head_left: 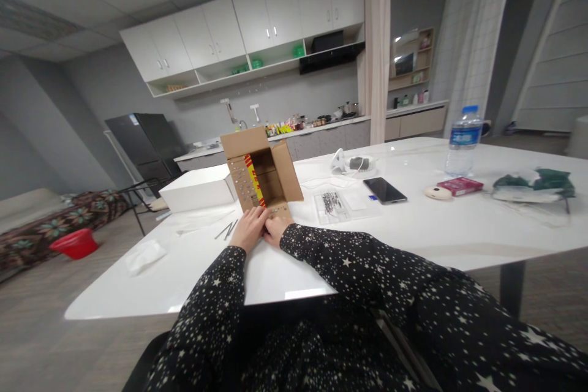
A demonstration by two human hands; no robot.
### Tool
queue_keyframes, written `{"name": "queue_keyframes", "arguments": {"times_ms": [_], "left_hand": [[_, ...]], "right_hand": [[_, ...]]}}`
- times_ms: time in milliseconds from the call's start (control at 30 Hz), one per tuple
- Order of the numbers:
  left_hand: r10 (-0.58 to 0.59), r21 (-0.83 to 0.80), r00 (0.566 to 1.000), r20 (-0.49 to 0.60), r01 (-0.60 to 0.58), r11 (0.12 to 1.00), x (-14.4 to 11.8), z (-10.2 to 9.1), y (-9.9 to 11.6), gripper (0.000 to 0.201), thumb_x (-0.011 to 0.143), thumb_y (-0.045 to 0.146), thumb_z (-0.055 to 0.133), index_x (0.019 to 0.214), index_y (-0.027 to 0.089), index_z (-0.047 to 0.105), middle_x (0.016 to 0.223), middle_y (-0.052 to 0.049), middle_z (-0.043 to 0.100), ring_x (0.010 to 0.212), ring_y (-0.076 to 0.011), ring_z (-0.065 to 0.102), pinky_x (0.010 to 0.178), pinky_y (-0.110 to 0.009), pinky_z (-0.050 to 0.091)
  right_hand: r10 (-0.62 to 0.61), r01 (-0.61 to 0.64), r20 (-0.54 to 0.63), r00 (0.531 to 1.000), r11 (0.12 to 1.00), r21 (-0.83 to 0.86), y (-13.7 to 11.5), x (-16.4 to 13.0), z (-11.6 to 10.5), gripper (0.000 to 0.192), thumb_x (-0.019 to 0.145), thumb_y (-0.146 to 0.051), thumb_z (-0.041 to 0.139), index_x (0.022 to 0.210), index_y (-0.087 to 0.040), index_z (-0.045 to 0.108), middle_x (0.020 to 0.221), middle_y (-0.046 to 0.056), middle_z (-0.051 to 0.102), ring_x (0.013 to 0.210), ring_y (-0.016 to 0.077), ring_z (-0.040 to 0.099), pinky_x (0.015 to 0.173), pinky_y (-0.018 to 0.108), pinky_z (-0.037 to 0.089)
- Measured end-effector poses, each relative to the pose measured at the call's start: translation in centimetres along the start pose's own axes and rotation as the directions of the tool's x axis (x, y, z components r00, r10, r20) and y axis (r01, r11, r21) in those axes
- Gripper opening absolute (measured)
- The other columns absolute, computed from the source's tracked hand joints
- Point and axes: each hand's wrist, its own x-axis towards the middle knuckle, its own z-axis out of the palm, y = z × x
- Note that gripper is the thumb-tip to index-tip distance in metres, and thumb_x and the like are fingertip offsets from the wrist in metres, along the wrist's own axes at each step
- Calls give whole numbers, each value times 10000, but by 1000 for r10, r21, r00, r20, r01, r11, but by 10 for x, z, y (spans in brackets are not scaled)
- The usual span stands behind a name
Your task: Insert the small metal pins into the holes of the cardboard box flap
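An open brown cardboard box (269, 168) lies on its side on the white table (413, 226), its opening facing me, with a red and yellow strip on its left flap. Both hands rest at its lower flap. My left hand (250, 228) lies flat against the flap's left part. My right hand (276, 226) touches the flap's front edge, fingers curled over it. What the fingers pinch is too small to tell. Both sleeves are black with white stars.
A white flat box (197, 188) sits left of the cardboard box. Thin metal rods (226, 229), a clear bag of small parts (333, 203), a phone (384, 190), a water bottle (463, 141), a red packet (459, 185) and green cloth (535, 184) lie on the table.
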Motion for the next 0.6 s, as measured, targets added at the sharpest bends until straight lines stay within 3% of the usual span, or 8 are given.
{"name": "queue_keyframes", "arguments": {"times_ms": [600], "left_hand": [[-45, -74, 995, -93, 38, 997, -4, 9, -5, 372, 774, 115, 433, 1131, 205, 485, 1057, -99, 510, 971, -206, 497, 830, -352, 418]], "right_hand": [[-10, 10, 24, 1000, 1000, 5, -1, -3, -5, 421, 820, -331, 410, 1174, -127, 514, 975, 155, 661, 862, 270, 640, 707, 367, 483]]}}
